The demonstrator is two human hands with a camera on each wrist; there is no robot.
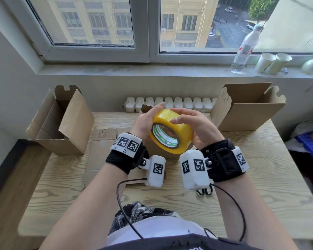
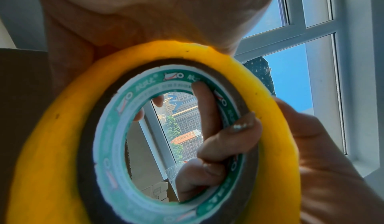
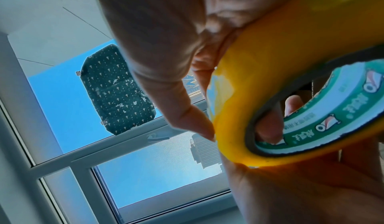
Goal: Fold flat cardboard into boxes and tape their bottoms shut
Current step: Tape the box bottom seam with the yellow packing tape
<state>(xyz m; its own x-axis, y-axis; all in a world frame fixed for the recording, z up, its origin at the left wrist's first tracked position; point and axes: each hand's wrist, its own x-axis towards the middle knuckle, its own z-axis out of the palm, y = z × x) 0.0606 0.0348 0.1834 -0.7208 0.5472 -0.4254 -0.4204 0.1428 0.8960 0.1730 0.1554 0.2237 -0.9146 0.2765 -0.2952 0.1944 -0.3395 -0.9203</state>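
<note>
A roll of yellow tape (image 1: 172,131) with a green-printed core is held up over the middle of the table by both hands. My left hand (image 1: 147,121) grips its left side, fingers wrapped over the far edge. My right hand (image 1: 197,127) grips the right side, thumb lying on the outer face. In the right wrist view a fingertip (image 3: 204,130) presses at the tape's (image 3: 290,63) outer layer. In the left wrist view fingers (image 2: 228,138) hook into the core. A brown cardboard box (image 1: 161,153) stands below the roll, mostly hidden.
A flat cardboard sheet (image 1: 101,150) lies on the wooden table (image 1: 269,177). Opened boxes stand at the back left (image 1: 61,123) and back right (image 1: 242,109). A bottle (image 1: 244,49) and paper cups (image 1: 271,63) sit on the windowsill. A blue crate (image 1: 311,147) is off the right edge.
</note>
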